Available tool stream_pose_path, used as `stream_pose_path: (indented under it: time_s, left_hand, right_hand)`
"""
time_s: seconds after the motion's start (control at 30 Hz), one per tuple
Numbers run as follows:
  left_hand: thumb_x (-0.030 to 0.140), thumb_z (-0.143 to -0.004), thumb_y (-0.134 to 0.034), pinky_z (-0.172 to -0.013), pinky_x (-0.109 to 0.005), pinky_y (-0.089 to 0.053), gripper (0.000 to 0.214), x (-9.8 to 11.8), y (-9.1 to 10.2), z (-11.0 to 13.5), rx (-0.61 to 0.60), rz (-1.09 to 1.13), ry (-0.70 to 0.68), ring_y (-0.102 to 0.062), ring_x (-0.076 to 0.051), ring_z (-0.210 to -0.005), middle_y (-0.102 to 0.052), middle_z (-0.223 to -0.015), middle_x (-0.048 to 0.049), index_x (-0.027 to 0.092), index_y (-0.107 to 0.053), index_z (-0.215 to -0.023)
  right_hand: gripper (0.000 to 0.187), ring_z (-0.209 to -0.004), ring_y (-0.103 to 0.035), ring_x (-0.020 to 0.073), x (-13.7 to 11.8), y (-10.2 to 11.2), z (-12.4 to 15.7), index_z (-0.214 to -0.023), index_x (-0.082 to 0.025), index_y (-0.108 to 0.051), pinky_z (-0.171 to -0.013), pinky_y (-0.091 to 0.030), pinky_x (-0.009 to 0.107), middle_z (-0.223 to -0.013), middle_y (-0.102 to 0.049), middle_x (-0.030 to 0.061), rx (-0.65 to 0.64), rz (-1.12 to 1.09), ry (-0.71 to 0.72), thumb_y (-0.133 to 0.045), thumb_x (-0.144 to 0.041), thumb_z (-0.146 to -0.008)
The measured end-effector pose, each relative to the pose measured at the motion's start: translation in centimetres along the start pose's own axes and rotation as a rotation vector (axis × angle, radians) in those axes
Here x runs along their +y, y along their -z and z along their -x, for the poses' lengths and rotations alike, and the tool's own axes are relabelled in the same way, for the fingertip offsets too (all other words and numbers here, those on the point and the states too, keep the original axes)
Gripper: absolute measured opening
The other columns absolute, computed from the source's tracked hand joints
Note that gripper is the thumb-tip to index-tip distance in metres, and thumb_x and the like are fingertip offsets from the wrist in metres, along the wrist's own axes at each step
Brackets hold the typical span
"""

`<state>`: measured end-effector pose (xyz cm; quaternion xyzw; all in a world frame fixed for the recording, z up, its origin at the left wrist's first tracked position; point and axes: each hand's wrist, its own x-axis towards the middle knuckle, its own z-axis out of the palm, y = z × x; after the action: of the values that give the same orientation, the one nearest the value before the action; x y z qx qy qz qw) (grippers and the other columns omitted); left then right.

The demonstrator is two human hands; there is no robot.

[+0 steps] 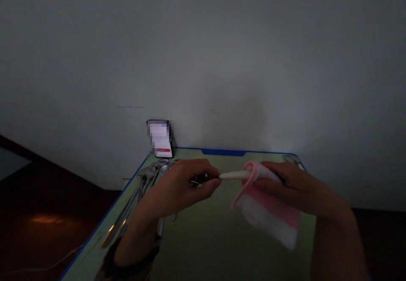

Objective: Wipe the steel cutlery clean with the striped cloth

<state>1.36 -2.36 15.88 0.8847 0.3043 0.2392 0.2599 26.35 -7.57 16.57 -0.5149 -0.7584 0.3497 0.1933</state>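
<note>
Probably wiping: left hand pinches the white handle, right hand closes cloth around it; next stroke should need steady pinch.

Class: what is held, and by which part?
Left fingers pinch a pale handle by its narrow end; right fingers grip a pink-white cloth around its thicker part.

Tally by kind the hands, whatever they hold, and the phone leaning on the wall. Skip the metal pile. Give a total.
Hands: 2 (left hand, right hand)
Pink-and-white cloth: 1
Pale slender utensil: 1
Phone: 1
Total: 5
</note>
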Motion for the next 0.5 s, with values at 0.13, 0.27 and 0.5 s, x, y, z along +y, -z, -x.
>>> stream_pose_path:
  time_s: [0.13,0.27,0.5]
  left_hand:
    - [0.029,-0.083,-0.054,-0.050,-0.017,-0.038,0.014,-0.14,-0.04,0.20,-0.005,0.008,0.048,-0.050,-0.007,-0.055,-0.057,-0.065,0.0034,0.017,-0.061,-0.080]
    - [0.033,-0.082,-0.056,-0.048,-0.016,-0.036,0.017,0.33,-0.19,0.17,-0.016,0.018,0.061,-0.047,-0.006,-0.052,-0.053,-0.061,0.0046,0.017,-0.059,-0.077]
    - [0.030,-0.084,-0.053,-0.049,-0.018,-0.035,0.016,0.62,-0.33,0.07,-0.058,-0.013,0.022,-0.046,-0.007,-0.054,-0.052,-0.062,0.0043,0.016,-0.058,-0.077]
  right_hand:
    - [0.033,-0.060,-0.052,0.0109,0.30,0.13,0.25,-0.093,-0.018,-0.058,-0.050,-0.037,0.022,-0.075,-0.060,0.0012,0.039,0.007,-0.010,-0.044,-0.046,-0.085]
    - [0.036,-0.059,-0.052,0.0113,0.22,0.00,0.11,-0.094,-0.018,-0.059,-0.049,-0.036,0.022,-0.073,-0.061,0.0014,0.048,0.024,-0.020,-0.043,-0.048,-0.084]
    - [0.034,-0.061,-0.052,0.0106,-0.49,-0.37,-0.19,-0.097,-0.019,-0.058,-0.051,-0.035,0.022,-0.076,-0.061,0.0005,-0.051,0.061,-0.004,-0.045,-0.048,-0.084]
